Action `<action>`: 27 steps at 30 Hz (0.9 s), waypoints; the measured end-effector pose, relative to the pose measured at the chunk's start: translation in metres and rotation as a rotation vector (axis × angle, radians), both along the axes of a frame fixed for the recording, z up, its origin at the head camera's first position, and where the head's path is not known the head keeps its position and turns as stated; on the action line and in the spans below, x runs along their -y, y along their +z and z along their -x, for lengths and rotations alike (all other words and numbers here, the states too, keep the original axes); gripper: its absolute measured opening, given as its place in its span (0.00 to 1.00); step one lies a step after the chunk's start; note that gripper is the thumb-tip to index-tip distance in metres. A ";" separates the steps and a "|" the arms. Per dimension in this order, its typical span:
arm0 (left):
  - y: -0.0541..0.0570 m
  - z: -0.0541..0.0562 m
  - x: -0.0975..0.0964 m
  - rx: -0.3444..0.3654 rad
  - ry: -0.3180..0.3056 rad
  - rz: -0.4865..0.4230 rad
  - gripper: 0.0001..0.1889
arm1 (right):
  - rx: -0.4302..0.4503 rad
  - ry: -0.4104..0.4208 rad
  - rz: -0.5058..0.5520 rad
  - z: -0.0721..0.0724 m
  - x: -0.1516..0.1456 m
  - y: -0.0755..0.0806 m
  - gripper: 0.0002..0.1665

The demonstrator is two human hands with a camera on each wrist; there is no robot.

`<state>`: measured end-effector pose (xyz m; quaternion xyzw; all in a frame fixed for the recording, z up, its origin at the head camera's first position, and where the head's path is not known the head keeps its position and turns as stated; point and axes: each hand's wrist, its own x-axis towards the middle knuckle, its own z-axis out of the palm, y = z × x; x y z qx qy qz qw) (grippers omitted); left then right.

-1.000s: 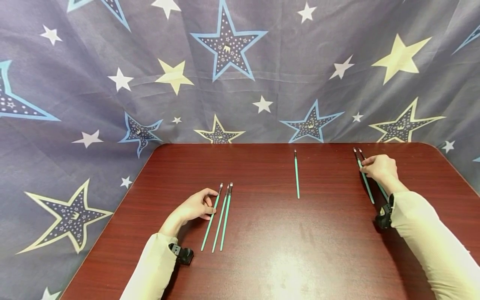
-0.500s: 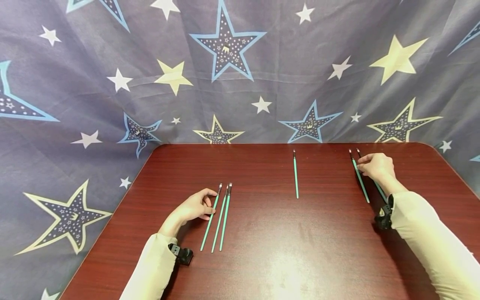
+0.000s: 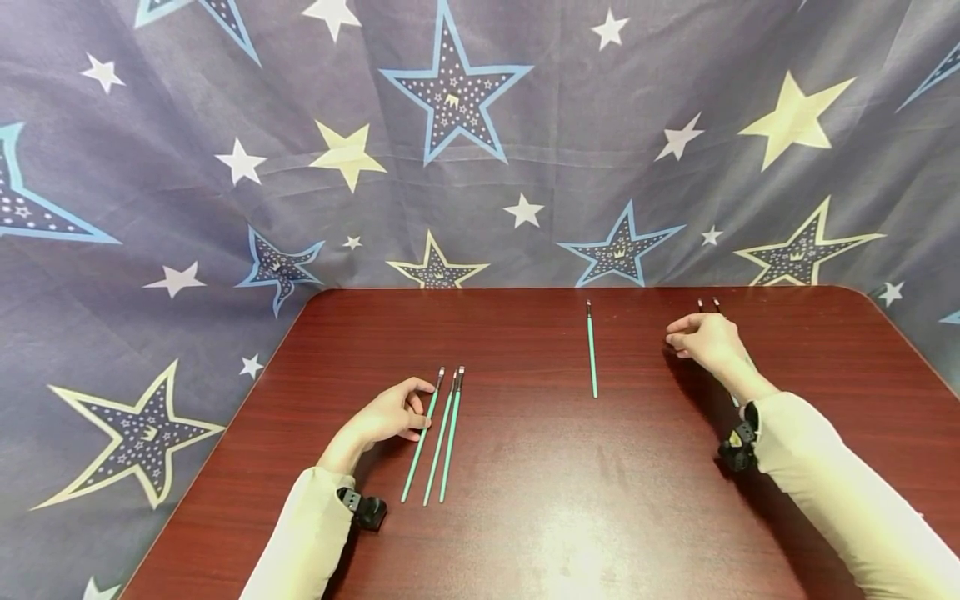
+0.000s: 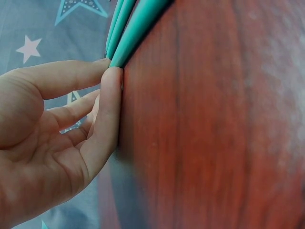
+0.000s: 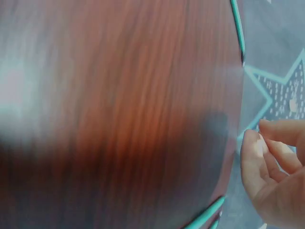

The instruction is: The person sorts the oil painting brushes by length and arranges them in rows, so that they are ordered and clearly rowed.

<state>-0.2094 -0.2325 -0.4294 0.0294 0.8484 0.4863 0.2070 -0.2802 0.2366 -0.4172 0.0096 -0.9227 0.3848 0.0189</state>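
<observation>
Three thin brushes with teal handles lie side by side on the left. My left hand (image 3: 384,413) rests beside them, thumb and index fingertips touching the leftmost brush (image 3: 416,457). To its right lie the second brush (image 3: 438,446) and third brush (image 3: 450,443), handles fanned slightly. My right hand (image 3: 703,340) hovers at the back right with relaxed fingers and nothing between them. It hides most of two more brushes, whose dark tips show behind it, a left one (image 3: 701,305) and a right one (image 3: 717,305). A single brush (image 3: 592,354) lies nearly straight at the back middle.
All of this is on a dark red wooden table (image 3: 540,467) with rounded back corners. Behind and to the left hangs a grey star-patterned cloth (image 3: 555,100) that meets the table's back edge.
My right hand first slid the left brush of the right pair slightly leftward, then let go and moved left, off it. The left hand and its three brushes stay put.
</observation>
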 end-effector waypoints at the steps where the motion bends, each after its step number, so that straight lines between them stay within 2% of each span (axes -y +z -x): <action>1: 0.000 0.000 0.000 0.001 0.002 0.001 0.26 | -0.008 0.011 -0.004 0.000 0.004 0.000 0.14; 8: -0.001 0.000 0.001 -0.014 -0.008 0.001 0.26 | -0.065 0.055 -0.063 -0.005 0.029 0.000 0.12; 18: -0.001 0.001 0.002 -0.005 -0.018 -0.014 0.26 | 0.010 0.115 0.092 -0.015 0.063 0.001 0.13; 27: -0.001 -0.001 0.002 -0.008 -0.023 -0.031 0.27 | 0.021 0.186 0.105 -0.029 0.100 0.000 0.11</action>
